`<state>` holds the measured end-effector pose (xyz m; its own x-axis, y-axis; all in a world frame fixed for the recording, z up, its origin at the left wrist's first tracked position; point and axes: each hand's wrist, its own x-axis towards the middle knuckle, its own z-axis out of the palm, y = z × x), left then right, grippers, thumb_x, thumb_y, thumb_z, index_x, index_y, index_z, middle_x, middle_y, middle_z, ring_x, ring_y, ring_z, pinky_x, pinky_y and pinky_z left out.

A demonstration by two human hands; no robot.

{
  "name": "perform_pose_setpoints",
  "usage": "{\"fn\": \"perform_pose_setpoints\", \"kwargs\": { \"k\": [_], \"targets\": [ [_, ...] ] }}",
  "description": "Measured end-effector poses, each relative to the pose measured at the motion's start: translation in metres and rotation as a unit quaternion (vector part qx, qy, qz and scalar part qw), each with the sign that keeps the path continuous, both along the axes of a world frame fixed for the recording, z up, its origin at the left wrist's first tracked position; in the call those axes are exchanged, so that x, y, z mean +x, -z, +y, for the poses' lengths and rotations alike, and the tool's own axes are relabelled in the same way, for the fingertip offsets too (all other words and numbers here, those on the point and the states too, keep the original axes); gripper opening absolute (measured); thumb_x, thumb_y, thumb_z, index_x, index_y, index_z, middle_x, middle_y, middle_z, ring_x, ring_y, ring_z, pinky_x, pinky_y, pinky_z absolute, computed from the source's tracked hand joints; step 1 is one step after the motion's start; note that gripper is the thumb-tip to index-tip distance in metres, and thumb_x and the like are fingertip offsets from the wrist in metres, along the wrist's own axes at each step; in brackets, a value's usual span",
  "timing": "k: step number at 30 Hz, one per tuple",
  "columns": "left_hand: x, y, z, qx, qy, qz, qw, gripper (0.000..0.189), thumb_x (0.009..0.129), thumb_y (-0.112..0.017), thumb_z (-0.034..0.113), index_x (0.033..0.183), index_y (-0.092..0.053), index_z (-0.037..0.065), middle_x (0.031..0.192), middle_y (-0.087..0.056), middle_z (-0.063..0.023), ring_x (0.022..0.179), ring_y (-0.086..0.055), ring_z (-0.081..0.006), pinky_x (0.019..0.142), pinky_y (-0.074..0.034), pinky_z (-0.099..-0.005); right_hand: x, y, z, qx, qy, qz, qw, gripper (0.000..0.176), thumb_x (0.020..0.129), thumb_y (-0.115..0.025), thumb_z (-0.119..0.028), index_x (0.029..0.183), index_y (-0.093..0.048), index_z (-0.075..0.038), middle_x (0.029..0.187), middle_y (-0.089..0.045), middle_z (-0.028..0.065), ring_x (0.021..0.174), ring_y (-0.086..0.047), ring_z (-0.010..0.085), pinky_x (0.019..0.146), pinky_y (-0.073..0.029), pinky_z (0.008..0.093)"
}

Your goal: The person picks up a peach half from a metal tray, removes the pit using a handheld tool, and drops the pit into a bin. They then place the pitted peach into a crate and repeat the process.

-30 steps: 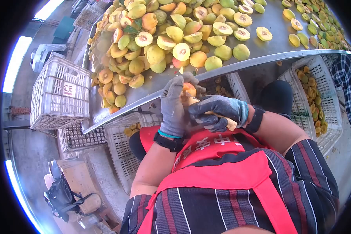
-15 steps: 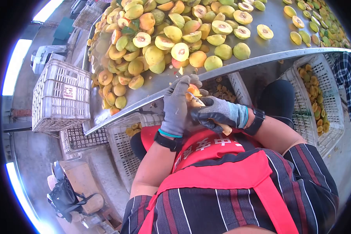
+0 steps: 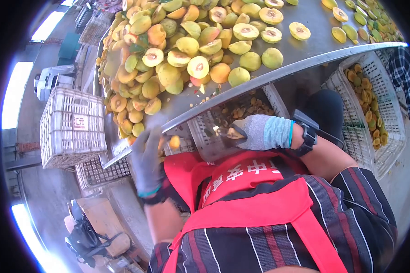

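Grey-gloved, my right hand (image 3: 255, 132) grips the knife (image 3: 231, 133) below the worktop (image 3: 305, 57) edge. My left hand (image 3: 146, 157) is blurred, its grip unclear, with a fruit half (image 3: 174, 142) just beside its fingers.

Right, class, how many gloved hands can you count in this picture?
2. The left hand, blurred, is below the edge of the metal table; the right hand grips a knife over a white crate. None seem hidden.

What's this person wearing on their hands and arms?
Both the left hand and right hand wear grey knit gloves with teal-edged cuffs. A black wristband sits at the right wrist; short dark striped sleeves leave the forearms bare.
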<state>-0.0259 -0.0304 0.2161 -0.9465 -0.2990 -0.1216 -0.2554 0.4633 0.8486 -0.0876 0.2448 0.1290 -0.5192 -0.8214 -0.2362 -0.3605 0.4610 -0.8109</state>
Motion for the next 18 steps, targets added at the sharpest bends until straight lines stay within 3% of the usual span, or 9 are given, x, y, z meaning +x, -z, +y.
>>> {"fn": "perform_pose_setpoints", "kwargs": {
  "k": [1,2,4,7,9,11,13,16,18],
  "targets": [
    [0.008,-0.014,-0.027,-0.172,0.045,-0.100,0.979,0.034,0.071,-0.069,0.015,0.101,-0.061,0.001,0.090,-0.062,-0.0097,0.084,-0.058,-0.0216,0.075,-0.046,-0.0319,0.001,-0.004,0.004,0.010,0.006,0.024,1.000,0.029,0.080,-0.056,-0.032,0.095,-0.057,-0.006,0.077,-0.061,0.0196,0.072,-0.060,0.0364,0.064,-0.048,0.0420],
    [0.016,-0.019,-0.047,-0.176,0.049,-0.100,0.978,0.034,0.071,-0.069,0.015,0.101,-0.061,0.001,0.090,-0.062,-0.0097,0.084,-0.058,-0.0216,0.075,-0.046,-0.0319,0.001,-0.006,0.007,0.020,0.011,0.050,0.999,0.030,0.080,-0.056,-0.033,0.094,-0.057,-0.007,0.079,-0.061,0.0199,0.075,-0.059,0.0391,0.067,-0.047,0.0434],
    [0.031,-0.020,-0.073,-0.458,0.099,-0.022,0.883,0.038,0.073,-0.068,0.017,0.105,-0.060,0.000,0.092,-0.062,-0.0088,0.079,-0.058,-0.0158,0.073,-0.046,-0.0301,0.001,-0.007,0.005,0.019,0.011,0.031,0.999,0.030,0.080,-0.057,-0.034,0.093,-0.058,-0.007,0.080,-0.062,0.0198,0.076,-0.059,0.0388,0.067,-0.047,0.0434],
    [-0.021,-0.035,0.002,-0.231,0.002,-0.004,0.973,0.046,0.073,-0.069,0.018,0.113,-0.057,0.000,0.100,-0.061,-0.0139,0.087,-0.059,-0.0231,0.079,-0.045,-0.0322,-0.001,-0.011,0.000,0.028,0.016,0.014,0.999,0.031,0.079,-0.058,-0.035,0.092,-0.059,-0.007,0.081,-0.062,0.0200,0.077,-0.059,0.0384,0.069,-0.047,0.0431],
    [-0.061,-0.022,0.049,-0.157,0.047,0.040,0.986,0.050,0.073,-0.070,0.021,0.116,-0.055,0.001,0.096,-0.061,-0.0171,0.091,-0.058,-0.0283,0.081,-0.046,-0.0358,-0.002,-0.015,0.000,0.040,0.041,-0.002,0.998,0.032,0.079,-0.060,-0.035,0.093,-0.059,-0.007,0.082,-0.062,0.0203,0.079,-0.059,0.0380,0.071,-0.047,0.0419],
    [-0.107,0.007,0.073,-0.305,0.140,0.096,0.937,0.055,0.075,-0.069,0.024,0.122,-0.049,0.001,0.105,-0.060,-0.0129,0.079,-0.059,-0.0180,0.072,-0.048,-0.0291,-0.004,-0.007,0.000,0.020,0.065,-0.004,0.998,0.033,0.079,-0.060,-0.034,0.095,-0.058,-0.006,0.082,-0.062,0.0202,0.079,-0.059,0.0384,0.071,-0.047,0.0418],
    [-0.143,0.050,0.083,-0.441,0.186,0.194,0.856,0.058,0.071,-0.071,0.024,0.121,-0.048,0.006,0.110,-0.056,-0.0158,0.094,-0.056,-0.0254,0.080,-0.047,-0.0338,-0.005,0.008,0.000,-0.011,0.106,0.006,0.994,0.034,0.079,-0.063,-0.031,0.100,-0.056,-0.004,0.084,-0.062,0.0183,0.078,-0.060,0.0353,0.072,-0.046,0.0408],
    [-0.157,0.054,0.098,-0.376,0.159,0.085,0.909,0.057,0.066,-0.073,0.022,0.115,-0.048,0.007,0.114,-0.051,-0.0183,0.105,-0.050,-0.0326,0.087,-0.044,-0.0381,-0.007,-0.020,0.005,-0.019,0.170,-0.166,0.971,0.034,0.081,-0.061,-0.034,0.098,-0.056,-0.005,0.080,-0.063,0.0141,0.068,-0.062,0.0252,0.059,-0.050,0.0363],
    [-0.154,0.052,0.094,-0.356,0.141,0.121,0.916,0.056,0.062,-0.075,0.015,0.109,-0.048,0.005,0.111,-0.051,-0.0142,0.100,-0.053,-0.0275,0.086,-0.045,-0.0330,-0.008,0.006,0.003,-0.087,0.192,-0.137,0.968,0.031,0.082,-0.061,-0.031,0.099,-0.056,-0.005,0.075,-0.061,0.0103,0.062,-0.060,0.0200,0.053,-0.049,0.0326]
  ]
}}
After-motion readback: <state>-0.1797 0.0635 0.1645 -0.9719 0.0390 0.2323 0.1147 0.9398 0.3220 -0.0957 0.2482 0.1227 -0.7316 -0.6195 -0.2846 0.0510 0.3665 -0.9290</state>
